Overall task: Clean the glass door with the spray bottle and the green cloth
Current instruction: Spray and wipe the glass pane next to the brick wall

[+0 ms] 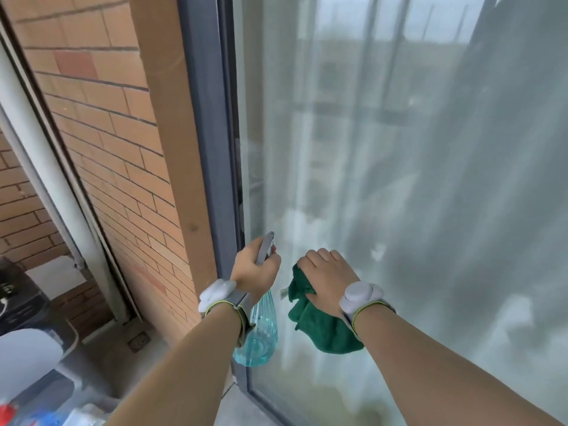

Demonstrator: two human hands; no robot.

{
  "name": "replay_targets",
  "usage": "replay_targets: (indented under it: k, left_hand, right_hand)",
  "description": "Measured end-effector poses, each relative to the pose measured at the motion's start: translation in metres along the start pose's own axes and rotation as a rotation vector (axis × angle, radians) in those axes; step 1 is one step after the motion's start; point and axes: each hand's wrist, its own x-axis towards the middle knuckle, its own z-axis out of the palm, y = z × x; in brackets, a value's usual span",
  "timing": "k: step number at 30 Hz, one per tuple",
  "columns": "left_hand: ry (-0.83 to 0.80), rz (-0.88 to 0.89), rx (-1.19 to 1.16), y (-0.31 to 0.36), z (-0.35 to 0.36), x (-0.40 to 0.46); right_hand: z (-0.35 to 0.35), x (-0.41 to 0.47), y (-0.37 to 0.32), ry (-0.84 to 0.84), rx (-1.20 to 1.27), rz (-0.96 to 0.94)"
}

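While the right hand [327,279] presses the bunched green cloth [319,321] flat against the glass door [399,179] low on the pane, its fingers lie fairly straight over the wad and the thumb tucks a fold, so much of the cloth hangs loose below the wrist; that slack could drag streaks across the glass or slip free if the pressure eases. The left hand [255,272] has its grip curled round the neck of the spray bottle [258,330], a finger near the trigger, with the nozzle pointing up toward the grey frame [215,149] beside the glass. From that angle a squeeze would likely wet the frame or the brick wall [101,124] instead of the pane, and mist could land on the right hand. The bottle hangs clear of the glass but just beside the frame, so a swing of the wrist could knock it there. It is a clear ribbed bottle holding pale blue liquid; the level seems to sit around halfway, though the forearm hides part of it. Cloudy patches on the lower pane may be wet film or reflections; if film, it could dry into marks if left unwiped. At the lower left, blurred tubs stand on the floor, contents unreadable.
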Motion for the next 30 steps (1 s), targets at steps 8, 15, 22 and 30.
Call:
replay_targets:
  k: [8,15,22,30]
  left_hand:
    - [-0.137,0.069,0.053,-0.055,-0.052,0.085]
    - [-0.251,0.121,0.056,-0.079,-0.073,0.136]
    - [-0.361,0.137,-0.053,-0.073,-0.072,0.149]
    - [-0.461,0.183,-0.059,-0.064,-0.071,0.154]
  right_hand:
    - [0.029,0.069,-0.025,0.245,-0.170,0.246]
    - [0.047,0.118,-0.063,0.227,-0.078,0.658]
    - [0.060,0.141,-0.088,0.364,0.497,1.241]
    - [0.080,0.178,-0.115,0.997,1.256,1.802]
